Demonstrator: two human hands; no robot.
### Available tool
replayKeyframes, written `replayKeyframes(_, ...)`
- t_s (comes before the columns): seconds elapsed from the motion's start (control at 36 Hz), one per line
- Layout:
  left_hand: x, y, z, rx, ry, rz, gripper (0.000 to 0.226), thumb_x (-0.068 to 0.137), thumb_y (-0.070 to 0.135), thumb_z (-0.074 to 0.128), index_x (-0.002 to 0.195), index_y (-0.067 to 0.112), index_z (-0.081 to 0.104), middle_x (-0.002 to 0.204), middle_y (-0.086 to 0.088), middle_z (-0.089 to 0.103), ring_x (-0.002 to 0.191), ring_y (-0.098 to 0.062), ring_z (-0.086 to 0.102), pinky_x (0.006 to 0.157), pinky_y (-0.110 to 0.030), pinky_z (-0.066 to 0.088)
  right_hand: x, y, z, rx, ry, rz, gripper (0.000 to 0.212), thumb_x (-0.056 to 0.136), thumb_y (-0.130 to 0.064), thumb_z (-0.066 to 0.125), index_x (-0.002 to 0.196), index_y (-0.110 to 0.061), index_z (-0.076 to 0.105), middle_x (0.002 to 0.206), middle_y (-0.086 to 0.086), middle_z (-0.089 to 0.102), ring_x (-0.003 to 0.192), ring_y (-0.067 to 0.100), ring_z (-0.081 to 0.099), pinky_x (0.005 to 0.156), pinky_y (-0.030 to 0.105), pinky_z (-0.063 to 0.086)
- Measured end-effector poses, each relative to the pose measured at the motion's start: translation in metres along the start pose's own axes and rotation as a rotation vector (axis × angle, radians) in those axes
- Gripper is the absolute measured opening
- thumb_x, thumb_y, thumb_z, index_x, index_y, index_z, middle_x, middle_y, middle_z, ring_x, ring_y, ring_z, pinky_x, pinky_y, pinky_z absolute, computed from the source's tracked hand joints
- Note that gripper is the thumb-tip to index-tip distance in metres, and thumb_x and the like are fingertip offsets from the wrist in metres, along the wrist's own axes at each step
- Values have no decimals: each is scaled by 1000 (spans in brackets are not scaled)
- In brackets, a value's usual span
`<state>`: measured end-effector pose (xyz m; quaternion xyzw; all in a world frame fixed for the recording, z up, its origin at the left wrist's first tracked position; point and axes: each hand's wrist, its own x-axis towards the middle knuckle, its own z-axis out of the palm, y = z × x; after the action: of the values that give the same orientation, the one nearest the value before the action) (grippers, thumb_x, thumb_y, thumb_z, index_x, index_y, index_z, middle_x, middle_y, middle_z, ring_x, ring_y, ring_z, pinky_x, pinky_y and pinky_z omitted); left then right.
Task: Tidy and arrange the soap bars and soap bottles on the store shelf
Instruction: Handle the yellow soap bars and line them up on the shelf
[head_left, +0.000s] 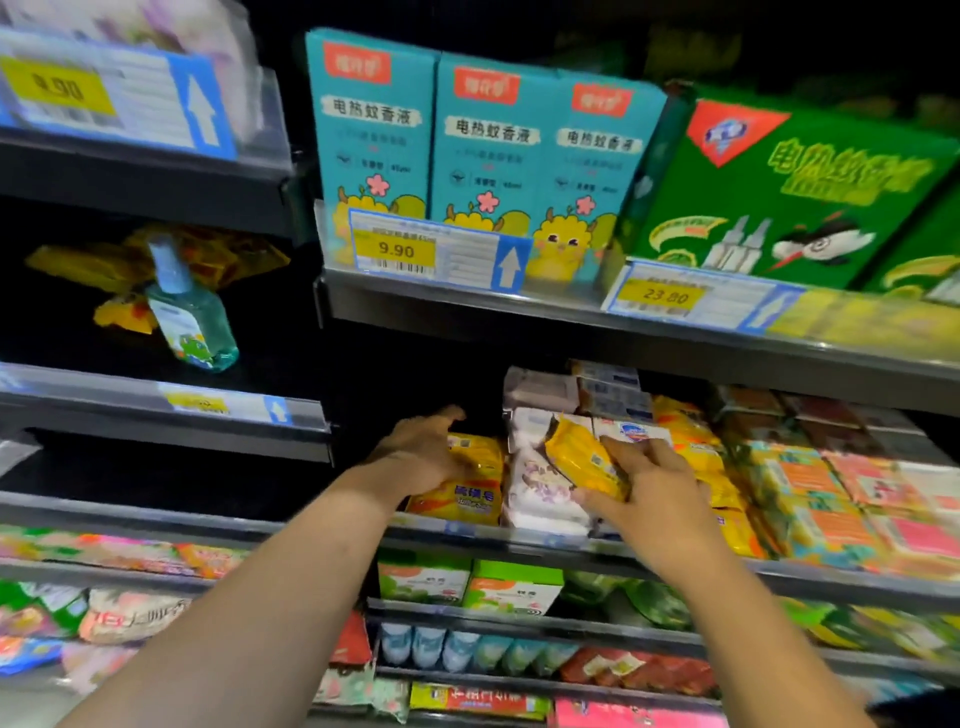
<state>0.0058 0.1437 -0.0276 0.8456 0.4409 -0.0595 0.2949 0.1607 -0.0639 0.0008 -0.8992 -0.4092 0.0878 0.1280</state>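
Soap shelf part-sorted, roughly midway by my guess. Landmark: the white soap stack (540, 488) at the middle of the shelf front. My right grip (654, 488) is just right of it, fingers and thumb curled round a loose yellow soap bar (582, 457), which is held tilted above the stack's top right corner and not yet placed. My left grip (421, 457) is just left of the stack, fingers stretched out flat and resting on top of the yellow soap pile (467, 493), which touches the stack's left side. It pinches nothing. Done, as far as I see: the yellow pile is squared to the shelf rim (498, 538), with the white stack beside it. Left to do: the held bar needs a home, likely the yellow pile. More yellow bars (691, 431) right of the stack lie uneven, and the blue-white soap boxes (613, 400) up behind the stack look askew. Well up and left of the stack, in the next bay, a clear blue soap bottle (189, 317) stands alone in front of scattered yellow packets (208, 254), which look unsorted too. Around: teal boxes (431, 140) and a green box (789, 187) above the stack, orange-pink packs (831, 493) far right of it, green cartons (514, 587) below it. In the way: the white stack sits between the held bar and the yellow pile, my left grip covers the pile's top, and the upper shelf edge (571, 322) hangs over the stack, so headroom looks tight. Labels are blurred.
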Motion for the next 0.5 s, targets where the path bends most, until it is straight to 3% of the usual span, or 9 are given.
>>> replayKeyframes(0.06,5,-2,0,1,-33,23,95,72,59,80,150,41,29,148,-3,48,132,-29,48,107,-44,44,-2,1,0,7,-4,-13,76,88,-63,61,153,-37,32,148,-1,38,139,26,33,109,46,28)
replayKeyframes(0.14,10,-7,-7,37,-96,51,83,81,55,74,151,37,31,150,0,44,134,-26,46,107,-32,39,-2,4,-2,-5,0,-19,77,88,-63,62,153,-35,33,149,-1,42,140,25,33,110,47,27)
replayKeyframes(0.19,12,-5,-10,149,-75,69,70,86,52,67,147,41,34,153,-2,39,133,-27,45,101,-33,43,-1,6,-2,-14,14,-25,72,88,-59,64,150,-33,39,148,-1,45,139,25,35,108,46,27)
replayKeyframes(0.28,5,12,-7,256,-61,80,54,95,38,58,144,36,38,143,-6,46,118,-27,53,86,-34,48,-1,6,-1,-5,51,-33,65,89,-55,65,147,-33,44,146,-2,48,139,25,34,107,45,24)
replayKeyframes(0.39,-3,28,-3,300,-56,97,29,96,28,55,125,32,49,120,-4,56,101,-23,56,88,-37,50,-3,11,2,32,70,-48,63,89,-56,65,146,-33,46,146,-2,48,139,25,32,105,44,24)
replayKeyframes(0.5,-2,27,-2,387,45,77,33,98,30,54,130,30,50,126,-7,56,109,-27,57,89,-39,49,-5,22,-1,92,102,-95,63,84,-60,68,141,-35,53,142,-3,51,137,24,33,104,45,25)
